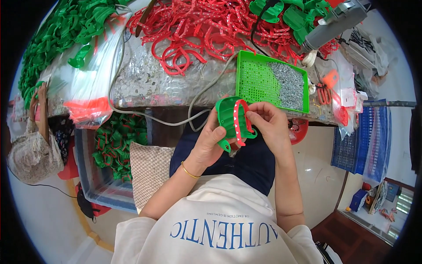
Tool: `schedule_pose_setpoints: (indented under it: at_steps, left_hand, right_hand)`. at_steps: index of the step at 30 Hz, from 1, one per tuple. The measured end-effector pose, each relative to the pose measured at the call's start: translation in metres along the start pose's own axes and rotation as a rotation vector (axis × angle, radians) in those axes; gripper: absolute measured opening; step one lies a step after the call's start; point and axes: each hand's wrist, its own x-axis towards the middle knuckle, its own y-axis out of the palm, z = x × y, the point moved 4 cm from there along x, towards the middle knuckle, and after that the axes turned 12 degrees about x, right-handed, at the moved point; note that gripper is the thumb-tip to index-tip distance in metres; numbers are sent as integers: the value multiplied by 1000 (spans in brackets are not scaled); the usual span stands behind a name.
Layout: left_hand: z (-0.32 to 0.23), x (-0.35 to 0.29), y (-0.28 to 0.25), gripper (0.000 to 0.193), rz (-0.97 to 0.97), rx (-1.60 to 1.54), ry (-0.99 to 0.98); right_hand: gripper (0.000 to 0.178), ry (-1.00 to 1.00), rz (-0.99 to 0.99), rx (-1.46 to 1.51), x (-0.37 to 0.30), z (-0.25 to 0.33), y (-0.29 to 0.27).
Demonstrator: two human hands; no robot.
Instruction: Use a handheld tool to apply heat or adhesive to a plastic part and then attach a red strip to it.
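Printed lettering on clothing. At six o'clock, the front of the wearer's cream shirt (198, 198) bears two lines of print, both upside down in this view. The main line (224, 233) is one word in large blue serif capitals. Just toward twelve o'clock from it runs a shorter line (228, 215) of far smaller capitals.

Curved green plastic part (226, 115) is showing smooth gloss, rectangular lime-green plastic tray (257, 81) is looking perforated, small silvery metal pieces (290, 83) are glinting, mottled grey tabletop (147, 75) is appearing uneven, woven beige cloth cushion (148, 169) is looking matt
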Motion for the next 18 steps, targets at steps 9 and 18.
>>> schedule_pose_setpoints:
  at_steps: [9, 18]
  left_hand:
    - [-1, -1, 1, 97, -8, 9, -17]
    - [2, -1, -1, 94, -53, 4, 18]
  right_hand:
    - [13, -61, -109, 26, -2, 1, 4]
    - [10, -96, -139, -189, -6, 5, 11]
